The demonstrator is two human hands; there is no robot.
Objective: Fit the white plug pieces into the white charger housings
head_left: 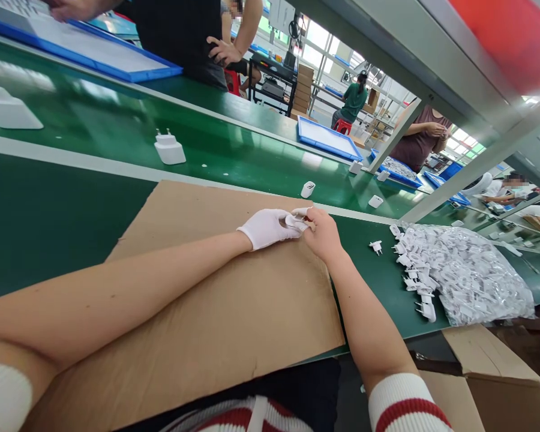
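Observation:
My left hand, in a white glove, is closed on a small white charger piece above the cardboard sheet. My right hand is bare over its back and pinches the same piece from the other side. White also shows by its fingertips. Fingers cover much of the piece, so its exact shape is hidden. Just beyond the hands, a white charger rests on the green belt. A plug piece with prongs lies to the right.
A clear plastic bag of white plug pieces lies at right, several spilling out. More chargers, such as one upright charger, sit along the belt. Blue-rimmed trays stand across it. A metal post slants at right; co-workers are beyond.

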